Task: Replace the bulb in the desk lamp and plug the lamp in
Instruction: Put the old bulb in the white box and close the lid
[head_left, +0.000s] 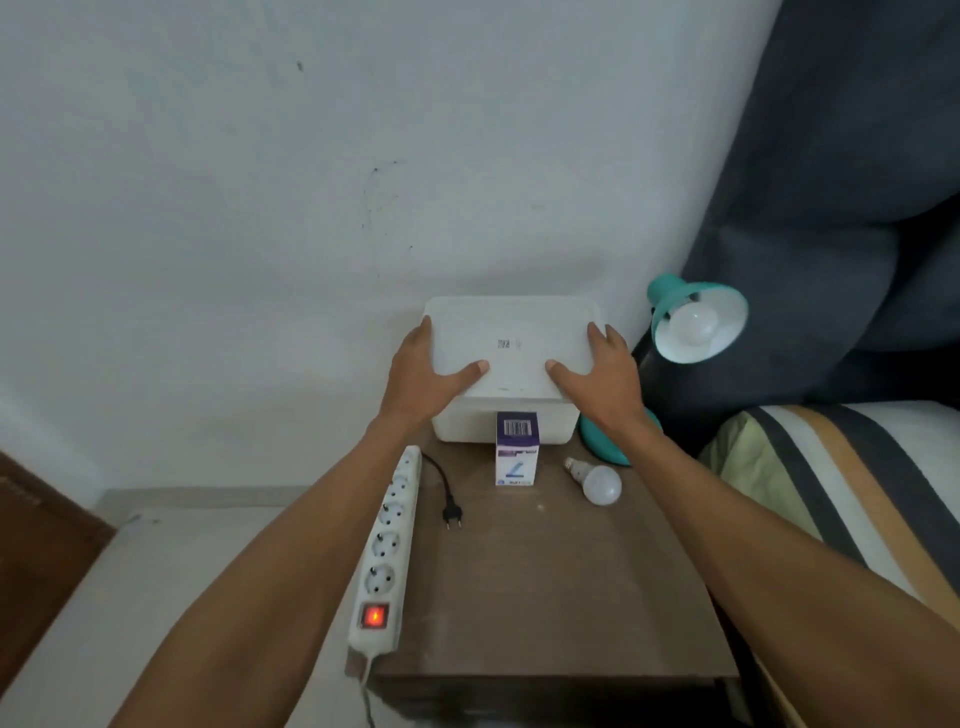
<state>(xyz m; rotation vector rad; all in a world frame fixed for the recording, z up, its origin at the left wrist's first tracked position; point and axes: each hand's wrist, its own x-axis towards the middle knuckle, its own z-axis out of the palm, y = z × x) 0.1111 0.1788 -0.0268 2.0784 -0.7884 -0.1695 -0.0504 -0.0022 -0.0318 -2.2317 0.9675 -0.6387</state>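
Note:
A teal desk lamp (698, 317) stands at the back right of the brown table (545, 587), with a white bulb (693, 322) in its shade. A loose white bulb (597, 483) lies on the table in front of the lamp's base (605, 447). An upright bulb carton (517, 448) stands beside it. The lamp's black plug (451, 515) lies unplugged next to a white power strip (387, 551) whose red switch glows. My left hand (423, 379) and my right hand (597, 376) grip the white lid (511, 343) of a white storage box (467, 423) by its two sides.
The box sits against a pale wall (311, 182) at the table's back edge. A dark cushion (831, 208) and striped bedding (841, 478) lie to the right. The power strip overhangs the table's left edge, above a pale floor (156, 545).

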